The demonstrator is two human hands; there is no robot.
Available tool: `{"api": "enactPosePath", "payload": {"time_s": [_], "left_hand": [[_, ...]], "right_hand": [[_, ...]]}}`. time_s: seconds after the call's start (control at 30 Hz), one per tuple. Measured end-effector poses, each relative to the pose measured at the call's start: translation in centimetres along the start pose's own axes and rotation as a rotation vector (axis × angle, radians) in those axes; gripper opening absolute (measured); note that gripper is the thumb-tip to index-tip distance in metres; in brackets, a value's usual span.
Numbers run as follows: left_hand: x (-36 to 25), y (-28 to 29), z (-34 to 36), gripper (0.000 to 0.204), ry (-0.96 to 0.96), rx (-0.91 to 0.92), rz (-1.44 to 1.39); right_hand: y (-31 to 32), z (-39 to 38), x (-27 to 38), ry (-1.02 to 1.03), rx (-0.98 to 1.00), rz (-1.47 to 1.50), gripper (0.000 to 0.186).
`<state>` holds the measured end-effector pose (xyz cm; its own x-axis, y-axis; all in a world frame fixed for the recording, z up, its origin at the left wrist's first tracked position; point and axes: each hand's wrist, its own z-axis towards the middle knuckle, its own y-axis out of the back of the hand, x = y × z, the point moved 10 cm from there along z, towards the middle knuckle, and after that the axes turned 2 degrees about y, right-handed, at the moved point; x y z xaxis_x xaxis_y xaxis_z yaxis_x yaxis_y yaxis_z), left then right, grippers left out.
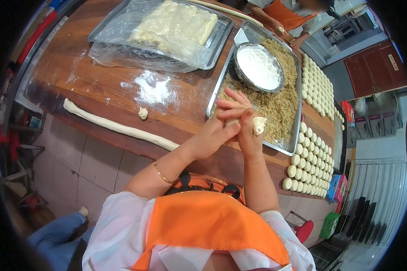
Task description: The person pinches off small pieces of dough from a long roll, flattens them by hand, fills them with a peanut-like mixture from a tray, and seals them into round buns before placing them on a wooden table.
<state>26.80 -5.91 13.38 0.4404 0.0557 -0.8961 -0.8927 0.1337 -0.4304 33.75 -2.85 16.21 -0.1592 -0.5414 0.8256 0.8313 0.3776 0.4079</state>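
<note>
Above the table's front edge, my two hands are pressed together. Several fingers of my right hand (pixel 250 135) stretch toward the upper left, while a small lump of white dough (pixel 258 126) shows at its thumb side, gripped there. My left hand (pixel 213 136) meets it from the left, thumb laid across; its other fingers are mostly hidden. To the left, a long dough rope (pixel 117 127) lies along the table edge, with a torn bit of dough (pixel 143 113) beyond it. Just past my hands is a metal tray (pixel 278 147) of crumbly brown filling (pixel 276 118).
A bowl of white flour (pixel 259 67) sits in the filling. Plastic-covered dough (pixel 176 28) rests on another tray (pixel 219 41) at the back. Rows of round dough pieces (pixel 309 158) stand at right. Loose flour (pixel 153 88) dusts the wooden table (pixel 61 67). A co-worker (pixel 287 20) works across.
</note>
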Motion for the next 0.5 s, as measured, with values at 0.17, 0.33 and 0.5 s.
{"api": "enactPosePath", "payload": {"time_s": [0.17, 0.33, 0.5], "left_hand": [[1.5, 1.7, -0.1, 0.057, 0.117, 0.245, 0.026], [4.1, 2.2, -1.0, 0.046, 0.297, 0.326, -0.107], [4.2, 4.5, -1.4, 0.018, 0.524, 0.093, -0.442]], "right_hand": [[-1.3, 0.9, 1.7, 0.031, -0.145, -0.022, 0.068], [-2.1, 0.6, 0.8, -0.003, -0.007, -0.153, 0.049], [-0.7, -1.1, -0.4, -0.206, -0.132, -0.145, 0.024]]}}
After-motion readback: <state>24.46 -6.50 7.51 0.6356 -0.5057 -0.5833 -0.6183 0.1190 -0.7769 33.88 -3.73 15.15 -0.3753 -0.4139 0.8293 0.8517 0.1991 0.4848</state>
